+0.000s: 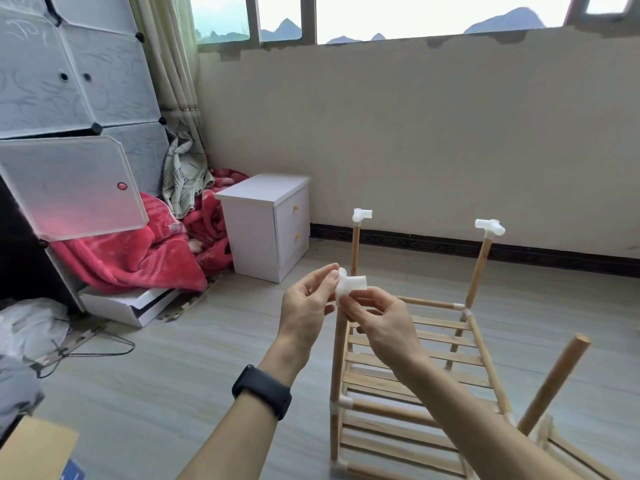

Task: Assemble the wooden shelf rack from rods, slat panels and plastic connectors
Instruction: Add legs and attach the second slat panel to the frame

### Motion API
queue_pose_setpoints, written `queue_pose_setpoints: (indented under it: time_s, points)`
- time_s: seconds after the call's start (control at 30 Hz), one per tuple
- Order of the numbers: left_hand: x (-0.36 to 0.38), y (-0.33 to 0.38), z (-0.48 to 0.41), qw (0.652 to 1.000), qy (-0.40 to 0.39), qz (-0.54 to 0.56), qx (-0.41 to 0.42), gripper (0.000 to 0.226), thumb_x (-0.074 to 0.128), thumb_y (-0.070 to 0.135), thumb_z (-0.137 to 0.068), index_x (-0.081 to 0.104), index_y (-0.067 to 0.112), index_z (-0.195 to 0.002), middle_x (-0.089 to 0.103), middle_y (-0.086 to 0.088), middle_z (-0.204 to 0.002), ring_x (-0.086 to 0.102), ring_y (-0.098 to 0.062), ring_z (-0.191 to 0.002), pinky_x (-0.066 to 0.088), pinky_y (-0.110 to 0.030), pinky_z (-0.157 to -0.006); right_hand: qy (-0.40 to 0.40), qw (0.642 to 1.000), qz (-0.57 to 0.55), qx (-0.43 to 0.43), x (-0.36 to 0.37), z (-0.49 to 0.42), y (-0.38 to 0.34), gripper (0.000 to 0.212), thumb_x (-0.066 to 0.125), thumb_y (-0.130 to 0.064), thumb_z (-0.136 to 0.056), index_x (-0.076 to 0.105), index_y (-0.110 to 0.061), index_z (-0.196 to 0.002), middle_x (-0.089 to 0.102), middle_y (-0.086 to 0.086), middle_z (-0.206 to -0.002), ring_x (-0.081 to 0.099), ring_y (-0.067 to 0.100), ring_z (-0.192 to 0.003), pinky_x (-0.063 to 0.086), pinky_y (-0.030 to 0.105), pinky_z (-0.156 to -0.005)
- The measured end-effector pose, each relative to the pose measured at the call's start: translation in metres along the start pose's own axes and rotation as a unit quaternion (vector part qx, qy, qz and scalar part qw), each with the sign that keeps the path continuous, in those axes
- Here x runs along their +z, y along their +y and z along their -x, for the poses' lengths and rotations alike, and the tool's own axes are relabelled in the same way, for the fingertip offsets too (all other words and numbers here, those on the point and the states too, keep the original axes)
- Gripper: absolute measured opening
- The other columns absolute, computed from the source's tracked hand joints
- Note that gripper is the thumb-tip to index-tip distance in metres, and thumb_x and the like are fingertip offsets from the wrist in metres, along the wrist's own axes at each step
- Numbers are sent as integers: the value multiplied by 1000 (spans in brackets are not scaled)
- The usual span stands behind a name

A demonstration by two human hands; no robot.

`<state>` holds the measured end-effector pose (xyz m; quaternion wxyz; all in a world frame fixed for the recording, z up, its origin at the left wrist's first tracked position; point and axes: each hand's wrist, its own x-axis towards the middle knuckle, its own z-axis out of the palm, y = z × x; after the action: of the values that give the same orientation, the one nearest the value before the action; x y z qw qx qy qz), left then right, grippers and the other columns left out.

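The half-built wooden rack (412, 362) stands on the floor at the lower right, with slat panels between rods. Both hands hold a white plastic connector (349, 285) at the top of the near-left upright rod (337, 355). My left hand (308, 306) pinches its left side and my right hand (377, 323) pinches its lower right side. Two far uprights carry white connectors, one on the left (362, 214) and one on the right (490, 227). The near-right rod (554, 382) leans with a bare top.
A white bedside cabinet (270, 223) stands against the far wall. Red blankets (138, 251) lie by a plastic panel wardrobe (69, 98) on the left. A white box (131, 304) and a wire hanger (93, 348) are on the floor. A cardboard box (34, 448) sits bottom left.
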<state>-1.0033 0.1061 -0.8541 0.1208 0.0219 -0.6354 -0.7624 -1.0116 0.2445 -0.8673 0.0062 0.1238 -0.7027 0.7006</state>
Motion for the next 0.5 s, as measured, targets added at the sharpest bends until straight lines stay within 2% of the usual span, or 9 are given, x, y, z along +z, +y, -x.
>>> queue_pose_setpoints:
  time_s: [0.13,0.27,0.4,0.5]
  points:
    - [-3,0,1,1000,-26,-10,-2,23,67,30,-96,74,26,-118,76,2,-109,73,-18,-102,56,-42,-96,-8,1000,19,-23,-3,2,5,27,76,-29,-88,70,-18,-112,77,1,-97,74,15,-89,56,23,-72]
    - [-4,-4,3,999,-43,-34,1,25,70,32,-93,74,30,-118,75,5,-114,70,-18,-108,55,-48,-99,6,998,40,-52,-6,6,9,51,76,-37,-82,55,-22,-126,76,5,-102,76,17,-90,61,33,-78]
    - [-5,-8,3,999,-45,-27,-4,23,68,31,-95,74,32,-117,74,3,-115,70,-19,-108,54,-49,-100,18,990,94,-99,-8,8,12,37,74,-40,-83,60,-33,-117,76,-1,-95,75,10,-87,63,31,-75]
    - [-3,-9,4,998,-50,-30,-2,22,64,30,-98,73,33,-118,75,2,-114,70,-19,-108,54,-44,-98,29,984,131,-119,-9,7,16,35,76,-38,-84,62,-33,-116,75,-5,-90,74,8,-83,62,30,-71]
